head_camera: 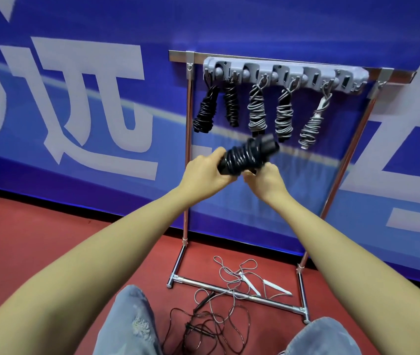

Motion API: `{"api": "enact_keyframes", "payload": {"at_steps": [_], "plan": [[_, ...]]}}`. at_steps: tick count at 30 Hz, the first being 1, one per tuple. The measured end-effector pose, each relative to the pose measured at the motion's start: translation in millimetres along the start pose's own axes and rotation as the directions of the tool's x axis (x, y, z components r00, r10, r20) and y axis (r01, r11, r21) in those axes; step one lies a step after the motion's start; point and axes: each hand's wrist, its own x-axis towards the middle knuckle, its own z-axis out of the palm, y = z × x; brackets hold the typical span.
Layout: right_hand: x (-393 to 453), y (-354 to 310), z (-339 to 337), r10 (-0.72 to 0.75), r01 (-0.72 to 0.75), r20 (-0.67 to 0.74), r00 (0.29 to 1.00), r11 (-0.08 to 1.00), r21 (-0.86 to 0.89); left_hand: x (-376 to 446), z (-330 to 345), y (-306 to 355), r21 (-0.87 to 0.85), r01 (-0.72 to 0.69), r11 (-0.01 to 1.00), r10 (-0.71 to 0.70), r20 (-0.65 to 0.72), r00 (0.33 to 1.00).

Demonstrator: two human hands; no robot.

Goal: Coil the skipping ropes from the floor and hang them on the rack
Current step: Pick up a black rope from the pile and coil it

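While both hands work in front of the rack:
Left hand (207, 170): grasps one end of black coiled rope (246, 156).
Right hand (265, 178): fingers curled at the coil's underside, pinching it.
Rack (284, 74): five coiled ropes hang, two black, three grey.
Floor (37, 239): loose grey rope (242, 278), loose black rope (203, 321), tangled by the rack's base.

Five coiled black and grey rope bundles (256, 111) crowding the grey plastic hook strip (285, 74) on the chrome rack (188, 149). Free hook at far right (355, 85). Open below the bundles. Loose grey rope (239, 278) and black rope (198, 319) tangled across the red floor (50, 239).
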Motion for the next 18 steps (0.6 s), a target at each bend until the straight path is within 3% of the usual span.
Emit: {"api": "enact_keyframes", "payload": {"at_steps": [3,8,13,18], "plan": [[-6,-8,0,-0.074,0.079,0.034,0.997,0.980,-0.181,10,5,15,-0.126,0.289,0.949,-0.289,0.013,0.957],[-9,-9,3,-0.105,0.139,0.129,0.986,0.945,-0.297,16,17,12,-0.051,0.429,0.902,-0.429,0.025,0.903],[-14,-7,6,-0.108,0.206,0.314,0.943,0.932,-0.300,13,24,5,0.191,0.385,0.903,-0.400,0.046,0.915],[-25,-12,4,-0.175,0.341,0.393,0.903,0.849,-0.405,12,24,-3,0.587,0.160,0.794,-0.289,0.133,0.948]]}}
